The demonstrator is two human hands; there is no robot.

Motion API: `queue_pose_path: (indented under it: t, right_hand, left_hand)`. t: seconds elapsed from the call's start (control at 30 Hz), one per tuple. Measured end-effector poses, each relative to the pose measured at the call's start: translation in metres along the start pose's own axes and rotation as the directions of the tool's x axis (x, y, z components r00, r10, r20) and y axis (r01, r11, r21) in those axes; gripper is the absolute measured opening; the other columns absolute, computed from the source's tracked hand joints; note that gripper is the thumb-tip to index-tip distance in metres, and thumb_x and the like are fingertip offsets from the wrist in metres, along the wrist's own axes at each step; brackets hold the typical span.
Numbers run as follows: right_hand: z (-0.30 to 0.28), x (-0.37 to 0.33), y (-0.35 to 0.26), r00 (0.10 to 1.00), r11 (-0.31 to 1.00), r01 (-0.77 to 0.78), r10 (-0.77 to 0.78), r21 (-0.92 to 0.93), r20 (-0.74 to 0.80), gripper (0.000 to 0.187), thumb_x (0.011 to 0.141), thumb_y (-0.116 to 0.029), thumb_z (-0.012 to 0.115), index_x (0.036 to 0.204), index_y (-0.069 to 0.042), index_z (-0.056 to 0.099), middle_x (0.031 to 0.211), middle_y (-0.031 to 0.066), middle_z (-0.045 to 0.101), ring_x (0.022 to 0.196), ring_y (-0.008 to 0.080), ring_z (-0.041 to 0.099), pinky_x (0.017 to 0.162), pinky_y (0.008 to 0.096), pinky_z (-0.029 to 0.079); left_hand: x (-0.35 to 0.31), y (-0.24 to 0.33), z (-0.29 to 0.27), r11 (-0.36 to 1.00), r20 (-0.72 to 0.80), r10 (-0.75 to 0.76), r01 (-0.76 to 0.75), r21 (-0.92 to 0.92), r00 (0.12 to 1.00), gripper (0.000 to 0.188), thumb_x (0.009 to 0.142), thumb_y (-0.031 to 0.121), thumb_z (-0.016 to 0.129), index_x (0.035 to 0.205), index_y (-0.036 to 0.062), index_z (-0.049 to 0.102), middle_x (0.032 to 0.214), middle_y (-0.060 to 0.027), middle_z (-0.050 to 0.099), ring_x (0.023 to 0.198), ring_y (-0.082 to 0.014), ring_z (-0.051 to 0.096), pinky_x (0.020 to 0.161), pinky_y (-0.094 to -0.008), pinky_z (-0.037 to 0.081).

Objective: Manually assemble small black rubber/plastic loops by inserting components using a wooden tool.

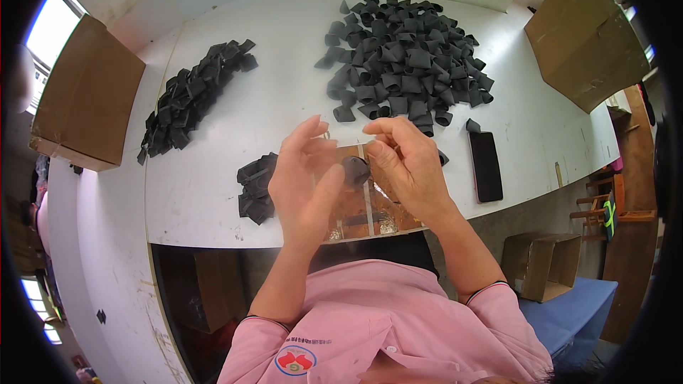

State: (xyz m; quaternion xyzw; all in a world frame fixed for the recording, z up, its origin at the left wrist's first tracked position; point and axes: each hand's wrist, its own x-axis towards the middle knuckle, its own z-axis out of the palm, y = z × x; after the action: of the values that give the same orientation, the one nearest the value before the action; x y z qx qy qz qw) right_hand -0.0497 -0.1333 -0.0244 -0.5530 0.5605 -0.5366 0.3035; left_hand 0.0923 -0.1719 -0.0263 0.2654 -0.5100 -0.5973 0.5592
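Note:
A small dark grey fabric piece, rounded on top, sits between my hands over a brown, shiny taped board at the table's front edge. My left hand is slightly blurred, its fingers and thumb apart, just left of that piece. On the other side, my right hand has bent fingers, with a gap between thumb and index fingertip; nothing shows in it. Its thumb is close to the piece, and I cannot tell whether they touch. Beside my left hand lies a small stack of flat dark pieces, partly hidden.
A big heap of dark tube-like pieces covers the far middle of the white table. Flattened dark pieces form a row at left. Cardboard boxes stand left and right. A black phone lies right of my hand.

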Motion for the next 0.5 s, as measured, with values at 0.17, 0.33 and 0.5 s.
queue_pose_path:
  t: [0.17,0.33,0.5]
  right_hand:
    - [0.001,-0.015,-0.009,0.917,0.877,0.351,-0.393,-0.328,-0.070,0.030,0.071,-0.021,0.067,0.092,-0.002,0.057,0.079,0.0073,0.052,0.065,0.0187,0.050,0.052,0.0281,0.042]
    - [0.003,-0.008,-0.012,0.857,0.737,0.480,-0.509,-0.476,0.076,0.021,0.065,-0.012,0.067,0.079,-0.002,0.054,0.075,0.0072,0.050,0.067,0.0215,0.051,0.054,0.0311,0.044]
    - [0.009,-0.008,0.005,0.857,0.802,0.469,-0.514,-0.370,-0.030,0.015,0.066,-0.003,0.064,0.076,0.000,0.053,0.074,0.0074,0.049,0.066,0.0211,0.051,0.053,0.0310,0.043]
  left_hand:
    - [0.007,0.004,-0.007,0.866,0.323,0.218,-0.335,0.371,0.921,0.017,0.074,-0.001,0.062,0.090,-0.0033,0.060,0.084,-0.0091,0.057,0.079,-0.0137,0.051,0.067,-0.0210,0.041]
    - [0.006,0.004,-0.007,0.847,0.295,0.220,-0.332,0.414,0.930,0.010,0.074,-0.003,0.062,0.084,-0.0011,0.062,0.081,-0.0076,0.056,0.073,-0.0122,0.051,0.061,-0.0216,0.041]
    - [0.008,0.000,0.002,0.830,0.329,0.251,-0.377,0.410,0.910,0.011,0.074,-0.002,0.063,0.085,-0.0006,0.062,0.080,-0.0071,0.055,0.073,-0.0116,0.050,0.062,-0.0215,0.041]
